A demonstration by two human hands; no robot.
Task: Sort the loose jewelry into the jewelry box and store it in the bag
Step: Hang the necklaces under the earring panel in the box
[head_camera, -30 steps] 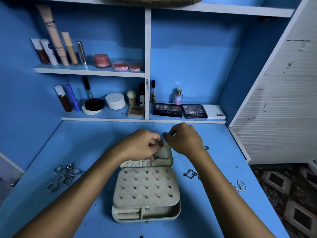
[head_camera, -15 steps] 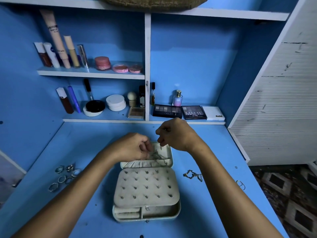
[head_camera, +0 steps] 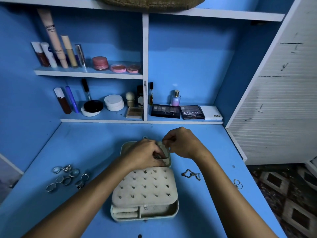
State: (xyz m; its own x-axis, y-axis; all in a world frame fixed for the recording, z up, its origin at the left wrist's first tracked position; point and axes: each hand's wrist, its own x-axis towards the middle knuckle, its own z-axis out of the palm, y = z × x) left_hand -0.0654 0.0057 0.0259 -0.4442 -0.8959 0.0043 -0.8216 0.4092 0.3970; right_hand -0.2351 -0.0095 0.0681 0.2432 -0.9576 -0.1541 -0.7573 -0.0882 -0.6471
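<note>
You are pinching a thin chain [head_camera: 169,149] with both left hand [head_camera: 145,156] and right hand [head_camera: 183,143] over the jewelry box [head_camera: 145,191] lid

Home vanity nook: blue shelves [head_camera: 89,74] of cosmetics [head_camera: 100,63]

Both bare forearms reach forward and converge. The left hand [head_camera: 145,155] lies knuckles-up, fingers curled, pinching something small. Just right and slightly farther, the right hand [head_camera: 181,143] pinches too.

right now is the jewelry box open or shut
Open: the jewelry box lid lies flat behind the studded earring panel, and front compartments show.
</note>
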